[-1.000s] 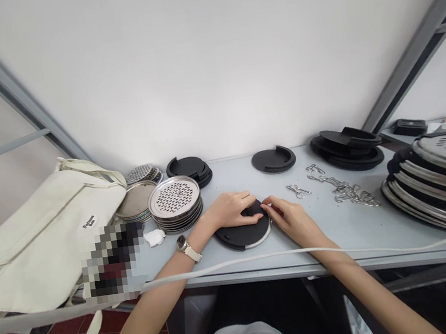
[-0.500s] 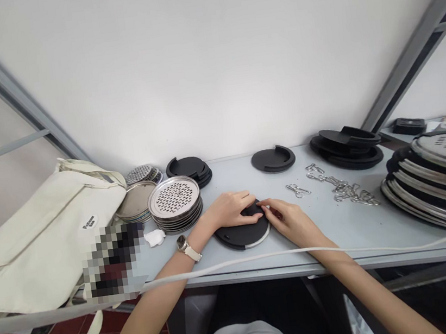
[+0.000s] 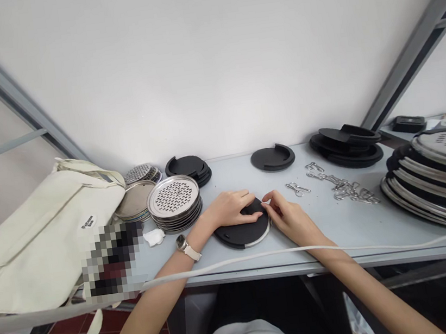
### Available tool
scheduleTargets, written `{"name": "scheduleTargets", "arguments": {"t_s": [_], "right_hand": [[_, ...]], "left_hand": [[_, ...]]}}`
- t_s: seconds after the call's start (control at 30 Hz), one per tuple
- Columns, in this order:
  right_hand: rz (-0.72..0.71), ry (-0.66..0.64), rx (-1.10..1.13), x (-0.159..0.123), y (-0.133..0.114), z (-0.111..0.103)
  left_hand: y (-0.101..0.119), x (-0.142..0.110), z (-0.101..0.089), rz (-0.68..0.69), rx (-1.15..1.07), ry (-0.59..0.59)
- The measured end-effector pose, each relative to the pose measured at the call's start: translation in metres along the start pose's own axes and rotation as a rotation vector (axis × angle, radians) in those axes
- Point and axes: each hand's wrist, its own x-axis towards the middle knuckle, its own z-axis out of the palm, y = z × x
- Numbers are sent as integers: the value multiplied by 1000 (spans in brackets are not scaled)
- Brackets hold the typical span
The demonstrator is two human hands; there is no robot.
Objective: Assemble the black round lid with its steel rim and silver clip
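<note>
In front of me on the table lies a black round grater holder, with a silvery metal rim showing along its near right edge. My left hand lies across its top, gripping it with thumb and fingers apart. At the far right edge, my right hand has its thumb and index fingertips together against the rim. Whether a small part sits between them is hidden. Loose wire clips lie right of the hands, and a bigger heap of clips is farther right.
Perforated metal grater discs are stacked on the left, beside a cream bag. Black holders stand along the wall. A tall stack of discs fills the right side. A white cord crosses the near edge.
My right hand's fingertips have shifted slightly right, from the top of the black holder to its edge. The left hand stays on it.
</note>
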Motion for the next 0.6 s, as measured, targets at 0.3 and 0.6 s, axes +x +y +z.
{"name": "scheduleTargets", "arguments": {"t_s": [0.3,0.6], "right_hand": [[-12,-24,9,1,2,1],[-7,-66,6,0,2,1]], "left_hand": [[0,0,0,2,8,1],[0,0,-1,-8,-23,1]]}}
